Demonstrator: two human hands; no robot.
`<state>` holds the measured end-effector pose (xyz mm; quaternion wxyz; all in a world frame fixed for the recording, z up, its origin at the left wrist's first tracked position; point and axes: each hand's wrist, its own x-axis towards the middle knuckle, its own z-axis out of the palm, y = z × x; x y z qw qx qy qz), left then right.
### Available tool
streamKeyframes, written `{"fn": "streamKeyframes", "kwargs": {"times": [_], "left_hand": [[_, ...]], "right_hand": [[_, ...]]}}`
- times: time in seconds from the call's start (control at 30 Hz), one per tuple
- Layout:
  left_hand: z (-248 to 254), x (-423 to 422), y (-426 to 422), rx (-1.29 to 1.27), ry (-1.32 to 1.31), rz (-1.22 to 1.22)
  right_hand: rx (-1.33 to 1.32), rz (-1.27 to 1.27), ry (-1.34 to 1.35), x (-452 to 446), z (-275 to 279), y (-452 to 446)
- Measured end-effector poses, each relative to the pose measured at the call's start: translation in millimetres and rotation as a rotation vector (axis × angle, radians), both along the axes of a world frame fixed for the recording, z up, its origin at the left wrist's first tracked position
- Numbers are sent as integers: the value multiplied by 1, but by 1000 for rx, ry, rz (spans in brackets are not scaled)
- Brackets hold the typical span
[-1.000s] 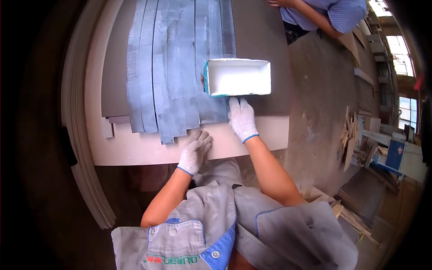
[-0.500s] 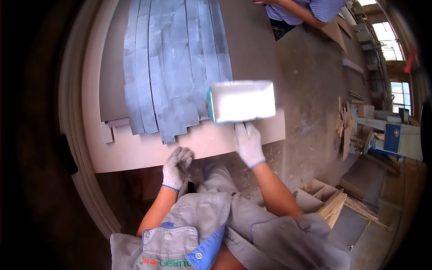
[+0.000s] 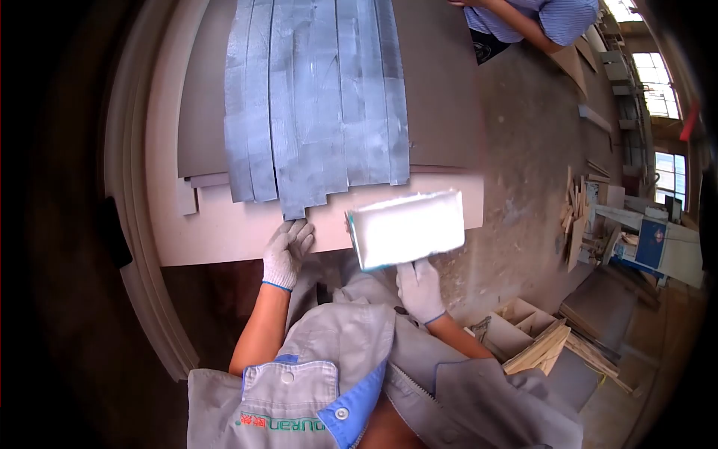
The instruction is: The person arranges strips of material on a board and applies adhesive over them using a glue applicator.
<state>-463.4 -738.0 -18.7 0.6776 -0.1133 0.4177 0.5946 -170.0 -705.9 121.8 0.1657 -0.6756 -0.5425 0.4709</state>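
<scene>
My left hand (image 3: 287, 251), in a white knitted glove, has its fingertips at the protruding end of a grey-coated strip (image 3: 293, 208). The fingers are bent together there; the thumb's hold is partly hidden. Several such strips (image 3: 318, 112) lie side by side, with stepped near ends, glossy and streaked on top. My right hand (image 3: 420, 290), gloved too, is closed under a rectangular open box (image 3: 410, 230), white inside with a teal edge, which it holds up in front of my body, over the board's near edge.
Beneath the strips are brown sheets (image 3: 445, 112) on a pale board (image 3: 224, 236). A person in a striped shirt (image 3: 520, 22) stands beyond the far right. Wooden offcuts (image 3: 542, 348) and a divided box (image 3: 512, 329) are on the floor at right.
My left hand has moved up to the strip's end. My right hand has drawn the white box back toward me, off the strips. The view has shifted slightly.
</scene>
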Motion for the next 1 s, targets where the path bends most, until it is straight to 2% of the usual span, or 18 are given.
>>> {"fn": "streamKeyframes", "kwargs": {"times": [0.07,0.1,0.13,0.17,0.3,0.33,0.4,0.43,0.5,0.57,0.63,0.7,0.77,0.83,0.9,0.93,0.97,1.0], "left_hand": [[-13,-4,-12,-54,0,88],[-9,-7,-20,-64,15,100],[-3,-8,-27,-82,48,138],[0,-9,-33,-99,81,177],[-3,-22,-70,-165,79,288],[-3,-26,-75,-168,72,295],[0,-27,-87,-274,186,322],[1,-26,-93,-277,176,334],[2,-34,-93,-291,201,333],[2,-41,-90,-241,190,358],[-14,-51,-82,-111,139,394],[-20,-69,-56,-88,206,373],[-2,-88,-25,165,-89,526],[3,-104,1,168,-205,565],[6,-118,13,190,-330,600],[6,-121,14,209,-344,587],[4,-122,15,228,-362,577],[-27,-125,6,515,-410,524]], "right_hand": [[285,288,7,-17,-22,39],[683,467,-220,-48,-18,67],[533,465,-189,-75,-21,85],[272,200,-10,-116,-15,105],[121,294,-104,-160,-44,87],[249,788,-406,-130,-70,58],[-26,493,-205,-85,-46,10],[-195,471,-284,-63,-37,-5],[-252,359,-304,-50,-10,-10],[-182,334,-148,-60,-8,6],[267,773,-198,-94,-10,47],[641,825,-218,-164,-10,95],[580,758,-160,-234,-26,132],[510,662,-123,-284,-32,141],[151,428,-97,-303,-49,124],[252,597,-161,-286,-91,108],[82,493,-138,-284,-55,94],[104,566,-161,-270,-70,78]]}}
